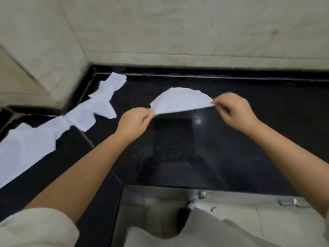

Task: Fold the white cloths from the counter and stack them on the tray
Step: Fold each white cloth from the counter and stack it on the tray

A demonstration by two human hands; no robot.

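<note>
Down at the bottom edge we saw pale rolled sleeves (pixel 35 227) and light trousers, with a tiled floor (pixel 240 216) below the counter's front edge. From there both bare forearms reached out over the black polished counter (pixel 178 154), its surface glossy enough to throw back a dark reflection.

Then the hands. The left hand (pixel 133 122) pinched the left corner of a white cloth (pixel 181 101) between thumb and fingertips, the other fingers curled in. The right hand (pixel 233 111) pinched the opposite corner the same way. Between them the cloth hung taut along its near edge, held up off the counter, its far side bulging into a half-round shape. It looked doubled over, though we could not tell for certain.

Off to the left, a line of white cloths (pixel 44 138) lay flat on the counter, overlapping one another and running diagonally from the near left edge back toward the corner. The farthest of them (pixel 112 84) sat just beside the wall.

Behind it all rose a pale stone wall (pixel 195 32), blurred. We could read no writing or labels anywhere.
</note>
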